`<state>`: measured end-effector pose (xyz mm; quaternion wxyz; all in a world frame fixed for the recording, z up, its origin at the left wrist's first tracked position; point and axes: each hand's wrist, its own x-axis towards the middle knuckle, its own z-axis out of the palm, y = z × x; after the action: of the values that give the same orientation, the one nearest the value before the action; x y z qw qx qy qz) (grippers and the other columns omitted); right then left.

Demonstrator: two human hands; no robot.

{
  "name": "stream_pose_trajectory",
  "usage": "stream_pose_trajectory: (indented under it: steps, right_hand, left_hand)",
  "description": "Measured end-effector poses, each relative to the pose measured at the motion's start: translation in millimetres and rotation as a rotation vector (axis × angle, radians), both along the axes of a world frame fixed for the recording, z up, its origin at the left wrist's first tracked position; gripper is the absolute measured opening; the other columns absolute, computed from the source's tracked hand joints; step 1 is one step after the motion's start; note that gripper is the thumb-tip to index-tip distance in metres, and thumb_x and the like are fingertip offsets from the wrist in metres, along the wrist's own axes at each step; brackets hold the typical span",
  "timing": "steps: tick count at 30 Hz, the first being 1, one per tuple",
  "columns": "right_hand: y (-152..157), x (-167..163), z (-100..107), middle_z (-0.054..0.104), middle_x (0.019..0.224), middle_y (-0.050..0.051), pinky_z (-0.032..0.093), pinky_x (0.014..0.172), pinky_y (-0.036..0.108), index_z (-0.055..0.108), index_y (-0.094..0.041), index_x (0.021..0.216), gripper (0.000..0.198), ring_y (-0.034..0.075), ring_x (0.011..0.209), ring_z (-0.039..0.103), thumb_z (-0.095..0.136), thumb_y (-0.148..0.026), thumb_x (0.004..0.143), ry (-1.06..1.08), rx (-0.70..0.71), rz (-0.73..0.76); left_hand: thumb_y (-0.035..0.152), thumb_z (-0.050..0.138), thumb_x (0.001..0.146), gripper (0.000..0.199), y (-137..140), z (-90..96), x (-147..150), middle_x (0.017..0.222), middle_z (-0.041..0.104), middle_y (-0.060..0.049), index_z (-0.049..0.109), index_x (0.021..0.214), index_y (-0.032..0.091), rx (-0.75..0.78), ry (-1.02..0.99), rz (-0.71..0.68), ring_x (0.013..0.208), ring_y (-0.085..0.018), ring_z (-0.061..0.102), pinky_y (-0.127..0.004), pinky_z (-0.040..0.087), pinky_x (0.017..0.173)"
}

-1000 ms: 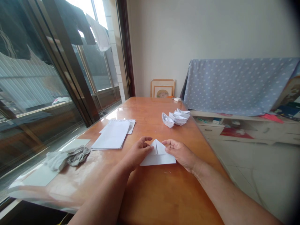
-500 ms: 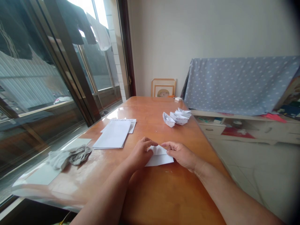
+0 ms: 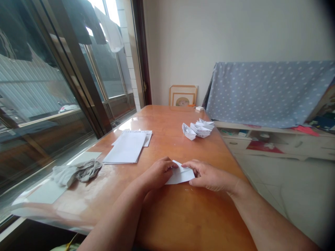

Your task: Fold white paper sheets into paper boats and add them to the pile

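On the wooden table [image 3: 167, 216], at the left, a stack of white sheets [image 3: 125, 148] lies well apart from the hands. Right of it, the left hand [image 3: 158, 172] is mostly closed, its thumb and curled fingers pinching the folded paper [image 3: 181, 178] near its upper left and hiding that end. The paper lies directly between the 2 hands, its long axis running roughly from left to right, the right end set a little farther away; neither hand is nearer, as both touch it. It is plain white, low and flat, with a crease across its face and a narrower far part. At its right end, the right hand [image 3: 209, 177] is partly open, index finger on the upper part, thumb at the corner, the 2 digits spread apart.
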<state>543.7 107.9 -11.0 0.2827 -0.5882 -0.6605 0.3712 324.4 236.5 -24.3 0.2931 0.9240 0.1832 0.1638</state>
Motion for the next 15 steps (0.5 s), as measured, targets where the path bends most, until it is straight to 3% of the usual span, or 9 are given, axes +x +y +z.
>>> stream_pose_trajectory:
  steps: [12, 15]
  right_hand:
    - [0.7, -1.4, 2.2, 0.069, 0.107, 0.002, 0.049, 0.072, 0.026, 0.065, -0.024, 0.126, 0.052, 0.019, 0.087, 0.065, 0.06, -0.013, 0.076, -0.009, 0.01, -0.013]
    - [-0.3, -3.8, 7.0, 0.071, 0.102, 0.001, 0.048, 0.069, 0.025, 0.067, -0.023, 0.12, 0.043, 0.018, 0.084, 0.064, 0.059, -0.015, 0.079, 0.03, 0.006, 0.002]
  left_hand:
    - [0.012, 0.05, 0.085, 0.039, 0.6, 2.6, -0.8, 0.11, 0.061, -0.006, 0.072, 0.114, 0.026, -0.015, 0.032, -0.022, 0.099, -0.02, 0.062, -0.031, 0.051, 0.093]
    - [0.012, 0.051, 0.085, 0.038, 1.2, 2.7, -1.3, 0.112, 0.061, -0.007, 0.072, 0.115, 0.026, -0.024, 0.039, -0.026, 0.1, -0.02, 0.062, -0.032, 0.051, 0.093]
